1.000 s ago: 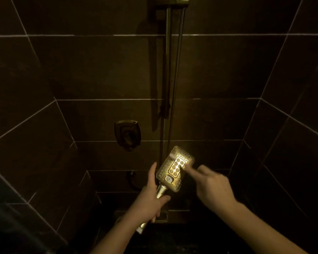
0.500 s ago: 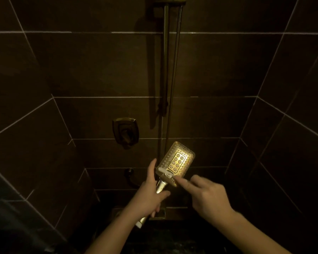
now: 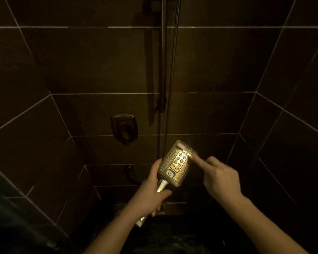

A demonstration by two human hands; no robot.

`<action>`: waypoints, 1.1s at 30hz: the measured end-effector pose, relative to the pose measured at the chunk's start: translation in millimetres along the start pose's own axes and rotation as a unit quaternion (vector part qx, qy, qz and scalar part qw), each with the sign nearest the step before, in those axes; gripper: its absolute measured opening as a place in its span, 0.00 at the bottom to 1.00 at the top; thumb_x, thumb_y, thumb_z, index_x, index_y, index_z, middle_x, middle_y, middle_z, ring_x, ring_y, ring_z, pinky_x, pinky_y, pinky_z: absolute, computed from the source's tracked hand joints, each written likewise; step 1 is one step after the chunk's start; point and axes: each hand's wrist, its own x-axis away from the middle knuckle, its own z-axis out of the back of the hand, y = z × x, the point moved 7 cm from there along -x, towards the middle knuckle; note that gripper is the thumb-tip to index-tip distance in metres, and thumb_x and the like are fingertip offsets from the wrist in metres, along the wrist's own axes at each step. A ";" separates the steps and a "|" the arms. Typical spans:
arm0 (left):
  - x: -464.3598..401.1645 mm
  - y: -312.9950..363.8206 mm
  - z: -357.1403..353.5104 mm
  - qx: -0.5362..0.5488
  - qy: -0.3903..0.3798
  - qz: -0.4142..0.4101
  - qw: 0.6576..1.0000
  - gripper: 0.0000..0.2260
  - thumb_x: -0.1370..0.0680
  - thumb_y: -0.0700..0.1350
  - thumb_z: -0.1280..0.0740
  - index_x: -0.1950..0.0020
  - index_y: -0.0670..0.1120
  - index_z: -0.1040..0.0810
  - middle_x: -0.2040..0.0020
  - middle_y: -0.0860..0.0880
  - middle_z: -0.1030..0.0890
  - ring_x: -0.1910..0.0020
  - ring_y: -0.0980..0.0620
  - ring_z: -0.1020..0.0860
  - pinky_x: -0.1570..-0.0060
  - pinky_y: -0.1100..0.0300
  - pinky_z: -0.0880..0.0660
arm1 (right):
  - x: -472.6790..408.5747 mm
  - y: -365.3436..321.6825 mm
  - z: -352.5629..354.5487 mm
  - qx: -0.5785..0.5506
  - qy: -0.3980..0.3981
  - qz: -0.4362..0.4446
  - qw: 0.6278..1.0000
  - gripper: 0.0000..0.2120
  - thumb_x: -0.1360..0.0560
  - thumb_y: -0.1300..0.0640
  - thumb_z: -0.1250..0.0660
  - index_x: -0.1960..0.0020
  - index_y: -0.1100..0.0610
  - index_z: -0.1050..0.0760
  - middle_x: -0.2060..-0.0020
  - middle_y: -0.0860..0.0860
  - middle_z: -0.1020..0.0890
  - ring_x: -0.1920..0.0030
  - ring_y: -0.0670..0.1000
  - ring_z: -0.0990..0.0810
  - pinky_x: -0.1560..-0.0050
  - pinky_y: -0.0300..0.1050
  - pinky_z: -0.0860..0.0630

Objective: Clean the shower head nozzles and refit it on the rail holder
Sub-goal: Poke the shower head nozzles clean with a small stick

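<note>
Both hands work the shower head (image 3: 176, 165) (left hand (image 3: 151, 191) fingers gripping its handle, right hand (image 3: 220, 177) forefinger touching), rail (image 3: 163, 52) behind.

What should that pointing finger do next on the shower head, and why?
Probably rub on along the nozzle rows. The left hand holds the gold shower head by its handle, face up; the right hand has its index fingertip at the face's right edge, so most of the face lies ahead.

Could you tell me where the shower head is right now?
Low centre of the head view, the shower head is off the rail, gripped by the left hand.
</note>
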 end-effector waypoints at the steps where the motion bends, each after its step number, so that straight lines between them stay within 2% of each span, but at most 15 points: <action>1: -0.2 0.8 -1.4 -0.002 -0.003 -0.001 1.000 0.45 0.22 0.40 0.29 0.23 0.72 0.57 0.30 0.47 0.25 0.72 0.55 0.21 0.70 0.61 0.23 | -5.6 8.4 2.8 0.012 0.005 -0.027 1.000 0.31 0.30 0.63 0.30 0.29 0.47 0.29 0.58 0.47 0.23 0.71 0.44 0.28 0.78 0.42 0.28; 4: -1.2 1.7 -2.3 -0.006 -0.006 0.001 1.000 0.45 0.22 0.41 0.29 0.24 0.73 0.56 0.29 0.48 0.26 0.72 0.55 0.21 0.70 0.62 0.24 | 1.6 -1.3 1.1 -0.007 -0.009 -0.023 1.000 0.31 0.30 0.62 0.29 0.29 0.48 0.29 0.57 0.47 0.23 0.70 0.42 0.30 0.77 0.39 0.28; 7: -1.5 -3.6 -1.1 -0.011 0.001 0.006 1.000 0.46 0.22 0.42 0.28 0.25 0.75 0.57 0.29 0.47 0.26 0.72 0.54 0.21 0.70 0.61 0.23 | 37.2 -42.3 -11.5 -0.045 -0.057 0.079 0.994 0.35 0.34 0.60 0.24 0.29 0.49 0.28 0.58 0.46 0.23 0.70 0.43 0.27 0.78 0.39 0.28; 9: -0.7 -7.5 -0.5 -0.010 0.002 0.010 1.000 0.46 0.22 0.42 0.28 0.26 0.76 0.57 0.29 0.46 0.26 0.72 0.54 0.21 0.70 0.59 0.22 | 45.1 -50.7 -14.0 -0.031 -0.069 0.113 0.991 0.36 0.37 0.58 0.22 0.30 0.48 0.27 0.59 0.46 0.22 0.71 0.44 0.26 0.78 0.38 0.31; 13: 0.5 -7.5 -3.2 -0.011 -0.010 0.009 1.000 0.45 0.22 0.42 0.28 0.25 0.75 0.56 0.28 0.44 0.27 0.72 0.53 0.20 0.72 0.59 0.23 | 6.1 -11.9 1.6 0.033 -0.012 0.024 0.999 0.31 0.34 0.62 0.25 0.32 0.49 0.25 0.59 0.48 0.21 0.73 0.42 0.32 0.79 0.32 0.43; 16: -1.5 -5.7 -6.4 -0.006 -0.018 0.006 1.000 0.45 0.22 0.42 0.28 0.25 0.75 0.57 0.28 0.44 0.27 0.71 0.52 0.20 0.71 0.59 0.23 | -1.2 -3.8 6.2 0.042 -0.003 -0.003 0.999 0.31 0.33 0.61 0.26 0.31 0.49 0.26 0.59 0.48 0.21 0.74 0.42 0.34 0.79 0.32 0.45; 21: -3.1 -11.4 -9.8 -0.005 -0.017 0.016 1.000 0.46 0.22 0.42 0.28 0.25 0.75 0.57 0.30 0.45 0.25 0.70 0.54 0.20 0.68 0.59 0.21 | 47.6 -53.9 -20.4 -0.005 -0.088 0.125 0.988 0.37 0.37 0.54 0.22 0.30 0.48 0.29 0.58 0.46 0.21 0.72 0.43 0.25 0.78 0.37 0.33; 28: -1.2 0.0 -11.5 0.007 -0.018 -0.001 1.000 0.47 0.22 0.40 0.28 0.25 0.75 0.58 0.24 0.48 0.30 0.72 0.55 0.21 0.70 0.61 0.22 | 5.7 3.1 6.1 0.031 -0.019 -0.012 0.999 0.31 0.31 0.62 0.28 0.30 0.49 0.28 0.60 0.46 0.22 0.74 0.42 0.35 0.80 0.34 0.39; 30: -1.5 2.6 -11.6 0.006 -0.014 -0.009 1.000 0.47 0.21 0.40 0.29 0.25 0.75 0.58 0.25 0.47 0.28 0.72 0.55 0.21 0.70 0.61 0.22 | 21.1 -15.2 -0.1 0.018 -0.048 0.051 0.997 0.33 0.34 0.60 0.25 0.30 0.49 0.27 0.60 0.45 0.23 0.74 0.42 0.32 0.78 0.34 0.40; 33: -0.7 1.8 -11.7 0.010 -0.014 -0.014 1.000 0.46 0.21 0.40 0.29 0.25 0.76 0.57 0.27 0.47 0.27 0.72 0.55 0.21 0.70 0.61 0.22 | 52.6 -44.1 -9.9 0.007 -0.100 0.138 0.985 0.34 0.35 0.54 0.25 0.30 0.48 0.28 0.59 0.44 0.22 0.71 0.42 0.26 0.77 0.36 0.34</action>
